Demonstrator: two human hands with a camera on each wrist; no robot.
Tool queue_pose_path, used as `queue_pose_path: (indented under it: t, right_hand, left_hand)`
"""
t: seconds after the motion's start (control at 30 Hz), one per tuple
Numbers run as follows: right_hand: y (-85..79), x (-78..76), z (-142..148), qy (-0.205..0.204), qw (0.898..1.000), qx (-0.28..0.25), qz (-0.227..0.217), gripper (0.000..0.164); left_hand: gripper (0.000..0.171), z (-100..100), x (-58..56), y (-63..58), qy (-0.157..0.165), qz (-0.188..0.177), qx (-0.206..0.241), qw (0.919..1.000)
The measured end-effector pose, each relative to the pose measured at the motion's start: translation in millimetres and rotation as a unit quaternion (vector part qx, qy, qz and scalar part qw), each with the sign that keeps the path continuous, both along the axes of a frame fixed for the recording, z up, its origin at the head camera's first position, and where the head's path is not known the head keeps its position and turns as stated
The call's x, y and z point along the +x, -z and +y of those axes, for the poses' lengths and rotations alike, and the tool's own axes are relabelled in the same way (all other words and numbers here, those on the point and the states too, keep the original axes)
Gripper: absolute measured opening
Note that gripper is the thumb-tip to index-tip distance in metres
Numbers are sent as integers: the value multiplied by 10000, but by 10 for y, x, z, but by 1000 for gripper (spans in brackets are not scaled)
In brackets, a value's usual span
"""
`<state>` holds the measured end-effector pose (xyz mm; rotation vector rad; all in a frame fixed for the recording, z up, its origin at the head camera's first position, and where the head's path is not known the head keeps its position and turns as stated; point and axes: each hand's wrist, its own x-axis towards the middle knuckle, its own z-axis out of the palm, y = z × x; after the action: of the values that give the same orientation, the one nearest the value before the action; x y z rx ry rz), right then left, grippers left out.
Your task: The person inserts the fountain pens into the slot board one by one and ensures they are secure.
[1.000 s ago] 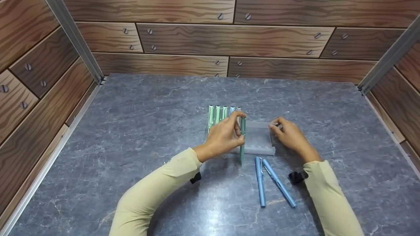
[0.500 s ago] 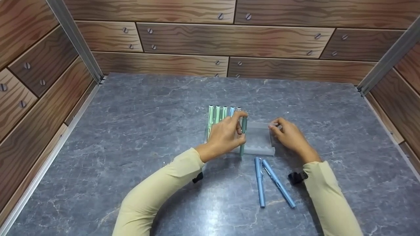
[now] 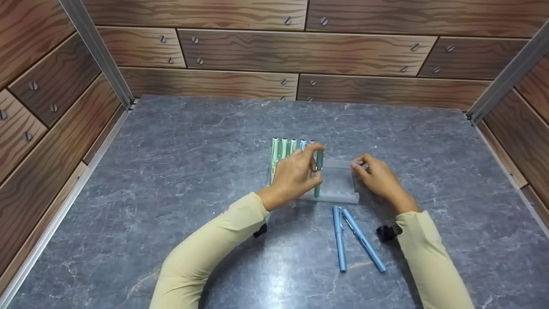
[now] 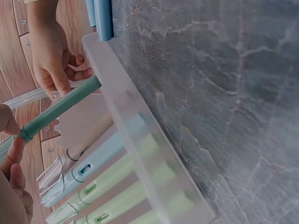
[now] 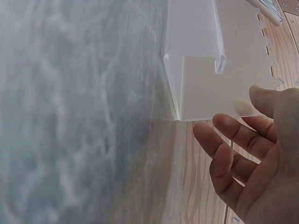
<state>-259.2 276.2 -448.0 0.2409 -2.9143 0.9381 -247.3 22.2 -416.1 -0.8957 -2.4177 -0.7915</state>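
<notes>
Between thumb and fingers, my left hand (image 3: 296,174) pinches a dark green pen (image 4: 60,107) over a clear plastic pen rack (image 3: 339,180). The pen's lower end meets the rack's front lip, beside a beige pen (image 4: 96,135). Further left in the rack lie a light blue pen (image 4: 110,149) and several light green pens (image 4: 105,184), partly hidden by the left hand in the head view. At the rack's right edge, my right hand (image 3: 379,178) grips the thin plastic with thumb and fingertips, its other fingers loosely bent.
Two blue pens (image 3: 339,240) lie on the grey marbled table (image 3: 193,141) in front of the rack, their far ends close together. Wood-patterned panels (image 3: 240,51) enclose the table at the back and sides.
My left hand has shifted slightly right, and the dark green pen's lower end has drawn back from beyond the front lip to the lip. The right hand stays at the rack's edge.
</notes>
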Motion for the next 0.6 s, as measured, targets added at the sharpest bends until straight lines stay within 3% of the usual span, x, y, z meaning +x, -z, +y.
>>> queue_pose_path:
  t: [0.33, 0.6]
  right_hand:
    - [2, -3, 2, 15, 10000, 34, 19, 26]
    - [9, 1, -12, 8, 9998, -7, 188, 23]
  left_hand:
    - [51, 27, -66, 46, -77, 446, -29, 9990]
    - [52, 43, -105, 92, -97, 559, -66, 9984]
